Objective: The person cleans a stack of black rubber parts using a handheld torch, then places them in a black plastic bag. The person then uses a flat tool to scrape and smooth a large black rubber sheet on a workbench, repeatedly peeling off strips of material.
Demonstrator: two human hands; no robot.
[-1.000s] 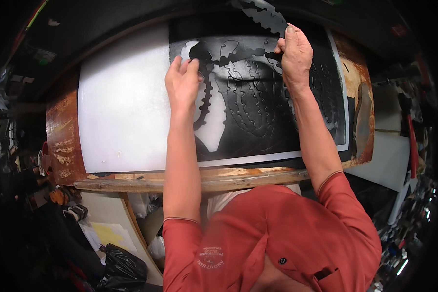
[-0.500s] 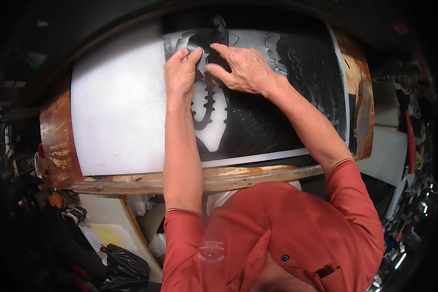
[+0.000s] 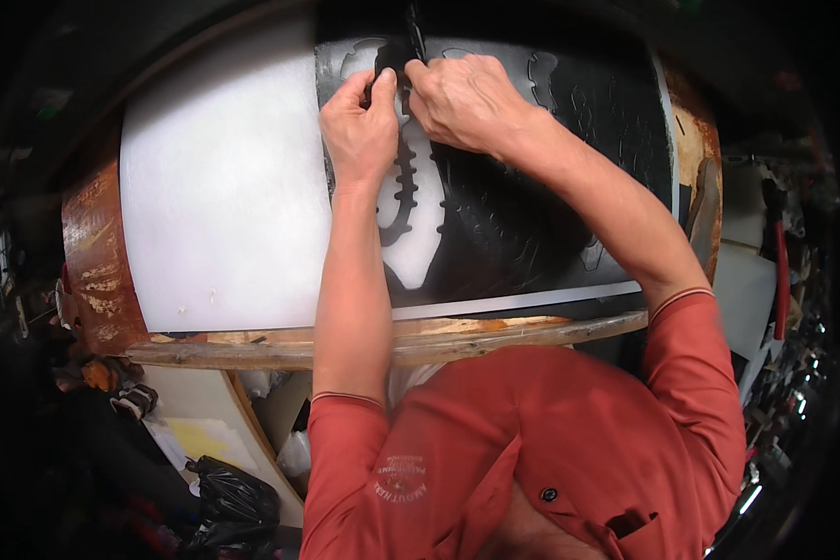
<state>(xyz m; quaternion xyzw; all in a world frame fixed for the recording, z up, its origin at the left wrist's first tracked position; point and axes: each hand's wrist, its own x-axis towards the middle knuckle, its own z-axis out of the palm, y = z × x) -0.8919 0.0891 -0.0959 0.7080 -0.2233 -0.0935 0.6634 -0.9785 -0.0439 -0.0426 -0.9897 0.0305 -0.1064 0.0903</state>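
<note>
A black flexible sheet [image 3: 504, 215] lies on a white board [image 3: 224, 177], with cut-out openings that show white beneath it. Some of these openings have notched, toothed edges. At the sheet's far part, my left hand [image 3: 362, 131] pinches a dark cut piece [image 3: 394, 58] between thumb and fingers. Close beside it on the right, my right hand [image 3: 467, 101] is closed at the same piece, its fingertips largely hidden. A narrow black strip [image 3: 416, 35] stands up past the right fingertips. A toothed black band [image 3: 405, 177] curves through the opening below my hands.
A worn wooden edge [image 3: 392, 345] runs along the near side of the work surface. Brown wood [image 3: 98, 252] shows at the left. Below on the left is a black plastic bag [image 3: 233, 509]. A red-handled object [image 3: 779, 280] hangs at the right.
My right fingers, spread before, have closed at the black piece. Both hands are slightly farther away on the sheet, and the dark piece between them has changed shape.
</note>
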